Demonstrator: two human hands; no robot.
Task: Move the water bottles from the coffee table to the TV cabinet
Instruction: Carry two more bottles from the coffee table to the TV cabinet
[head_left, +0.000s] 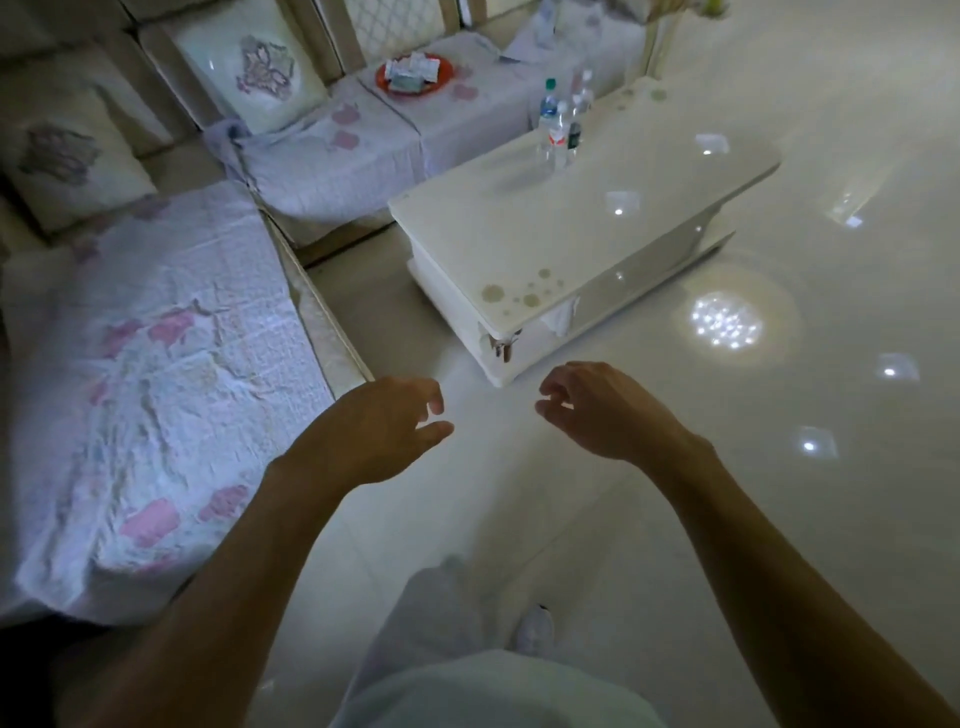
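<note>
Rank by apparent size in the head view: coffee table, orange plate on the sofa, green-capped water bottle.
1. coffee table, by far the largest.
2. orange plate.
3. green-capped water bottle, though plate and bottle look close; both sit far from the camera.

Place: we take this for a home living room.
Landmark: a white glossy coffee table stands on a pale polished tile floor that mirrors ceiling lights.
Seating: left of and behind the table we see a corner sofa under a quilted floral cover, with embroidered cushions against its back.
Household clutter: beyond the table, on the sofa, an orange plate holds small packets.
</note>
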